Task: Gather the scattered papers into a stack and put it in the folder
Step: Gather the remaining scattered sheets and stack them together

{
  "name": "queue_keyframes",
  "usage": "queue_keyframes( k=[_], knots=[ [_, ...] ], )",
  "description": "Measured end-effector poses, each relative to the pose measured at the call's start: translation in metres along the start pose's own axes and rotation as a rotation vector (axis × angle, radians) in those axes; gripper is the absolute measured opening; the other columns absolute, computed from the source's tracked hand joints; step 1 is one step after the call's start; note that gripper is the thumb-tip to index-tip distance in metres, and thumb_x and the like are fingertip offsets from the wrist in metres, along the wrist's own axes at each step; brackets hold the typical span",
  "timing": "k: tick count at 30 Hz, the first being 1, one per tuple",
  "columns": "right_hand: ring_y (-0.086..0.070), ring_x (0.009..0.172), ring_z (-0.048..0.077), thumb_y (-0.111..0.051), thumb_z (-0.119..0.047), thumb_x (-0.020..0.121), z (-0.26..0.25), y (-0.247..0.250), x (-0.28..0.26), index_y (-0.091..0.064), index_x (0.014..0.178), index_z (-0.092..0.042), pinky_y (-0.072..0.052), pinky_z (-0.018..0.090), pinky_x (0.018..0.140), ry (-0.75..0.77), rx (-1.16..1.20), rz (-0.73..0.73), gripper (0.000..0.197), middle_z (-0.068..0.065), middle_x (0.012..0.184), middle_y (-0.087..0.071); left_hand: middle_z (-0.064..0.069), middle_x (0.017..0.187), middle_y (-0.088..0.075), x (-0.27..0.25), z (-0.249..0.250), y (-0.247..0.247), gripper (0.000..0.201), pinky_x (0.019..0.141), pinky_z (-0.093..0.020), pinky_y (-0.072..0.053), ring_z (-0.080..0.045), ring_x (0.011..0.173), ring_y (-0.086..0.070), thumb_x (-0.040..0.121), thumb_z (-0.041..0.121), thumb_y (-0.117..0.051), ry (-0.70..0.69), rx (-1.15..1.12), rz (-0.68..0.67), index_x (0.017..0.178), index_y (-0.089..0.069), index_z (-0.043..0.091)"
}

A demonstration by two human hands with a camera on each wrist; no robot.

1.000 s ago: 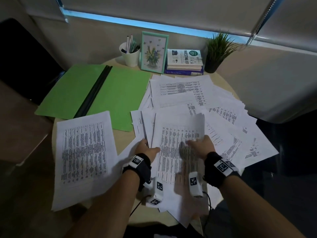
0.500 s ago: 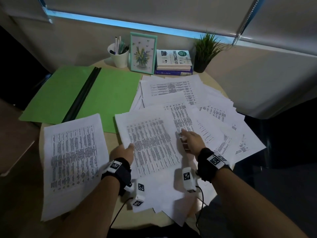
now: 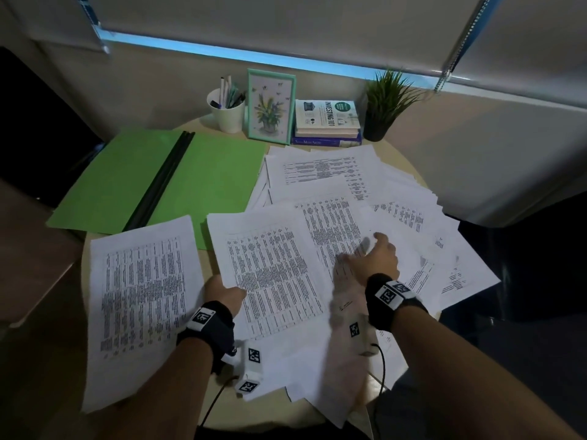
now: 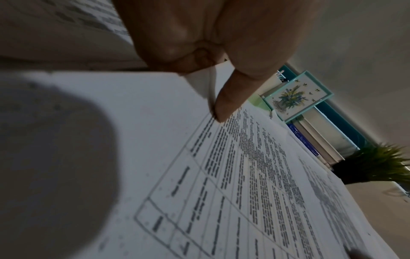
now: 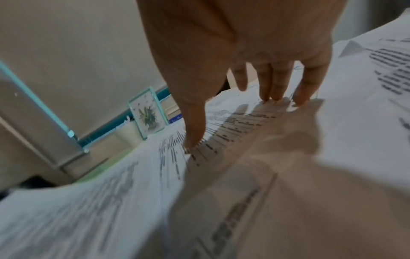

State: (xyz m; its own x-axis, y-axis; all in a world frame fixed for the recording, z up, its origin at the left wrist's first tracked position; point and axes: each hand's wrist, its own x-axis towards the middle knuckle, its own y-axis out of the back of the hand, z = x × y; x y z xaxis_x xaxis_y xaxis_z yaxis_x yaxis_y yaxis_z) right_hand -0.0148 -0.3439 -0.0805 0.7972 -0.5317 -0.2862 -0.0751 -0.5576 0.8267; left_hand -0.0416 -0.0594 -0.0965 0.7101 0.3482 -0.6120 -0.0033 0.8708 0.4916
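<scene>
White printed sheets lie scattered over the right half of a round table point(image 3: 203, 122). One sheet point(image 3: 139, 293) lies apart at the near left. My left hand point(image 3: 222, 292) pinches the near left edge of a printed sheet point(image 3: 270, 274), thumb point(image 4: 226, 105) on top, fingers curled beneath. My right hand point(image 3: 374, 258) rests with straight fingers point(image 5: 272, 84) on the overlapping papers point(image 3: 336, 230) to the right of that sheet. The green folder point(image 3: 165, 179) lies open and flat at the far left, a black spine down its middle.
Along the back wall stand a white cup of pens point(image 3: 227, 112), a framed flower picture point(image 3: 270, 108), a stack of books point(image 3: 327, 122) and a potted plant point(image 3: 384, 103). Papers overhang the table's near and right edges. A dark floor drops off to the right.
My left hand has drawn the pinched sheet leftward, away from the pile, turning it as it went. My right hand has moved off that sheet onto the papers to its right.
</scene>
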Motion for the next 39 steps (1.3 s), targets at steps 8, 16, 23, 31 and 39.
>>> queue_keyframes(
  k=[8,16,23,31,39],
  knots=[
    [-0.061,0.087,0.027,-0.082,-0.041,0.07,-0.019,-0.002,0.004,-0.047,0.116,-0.009,-0.053,0.036,0.079,-0.089,-0.126,-0.218,0.066,0.009,0.104,-0.063,-0.007,0.101,-0.061,0.007,-0.006,0.005,0.036,0.067,-0.027,-0.041,-0.022,0.078,-0.055,0.085,0.003,-0.062,0.027,-0.014,0.021,0.12,-0.056,0.006],
    [-0.048,0.061,0.021,-0.066,-0.026,0.085,-0.009,0.031,0.022,-0.042,0.072,-0.016,-0.034,0.026,0.051,0.052,0.415,0.1,0.03,0.002,0.064,-0.048,-0.009,0.103,-0.061,0.01,-0.003,0.004,0.039,0.061,-0.025,-0.041,-0.019,0.073,-0.054,0.083,0.003,-0.061,0.031,-0.043,0.015,0.121,-0.053,0.007],
    [-0.045,0.054,0.014,-0.078,-0.011,0.075,-0.031,0.073,0.037,-0.04,0.073,-0.016,-0.04,0.021,0.05,0.127,0.768,0.008,0.038,0.003,0.065,-0.041,-0.007,0.107,-0.065,0.011,0.0,0.003,0.054,0.074,-0.032,-0.048,-0.027,0.086,-0.061,0.07,0.013,-0.06,0.033,-0.073,0.009,0.123,-0.055,0.011],
    [-0.058,0.077,0.019,-0.078,-0.022,0.077,-0.036,0.015,-0.031,-0.048,0.096,-0.018,-0.037,0.02,0.051,0.117,0.265,-0.385,0.037,-0.003,0.082,-0.056,-0.01,0.138,-0.053,0.011,0.003,0.002,0.079,0.106,-0.045,-0.038,-0.034,0.122,-0.052,0.073,0.073,-0.056,0.043,-0.208,0.031,0.131,-0.056,0.019],
    [-0.057,0.101,0.016,-0.067,-0.06,0.077,-0.008,-0.015,-0.048,-0.051,0.124,-0.021,-0.048,0.034,0.09,0.072,0.204,-0.095,0.063,0.0,0.12,-0.059,-0.011,0.125,-0.062,0.011,-0.011,-0.014,0.059,0.096,-0.043,-0.049,-0.032,0.106,-0.06,0.076,0.031,-0.076,0.004,0.08,0.03,0.126,-0.054,0.008]
  ],
)
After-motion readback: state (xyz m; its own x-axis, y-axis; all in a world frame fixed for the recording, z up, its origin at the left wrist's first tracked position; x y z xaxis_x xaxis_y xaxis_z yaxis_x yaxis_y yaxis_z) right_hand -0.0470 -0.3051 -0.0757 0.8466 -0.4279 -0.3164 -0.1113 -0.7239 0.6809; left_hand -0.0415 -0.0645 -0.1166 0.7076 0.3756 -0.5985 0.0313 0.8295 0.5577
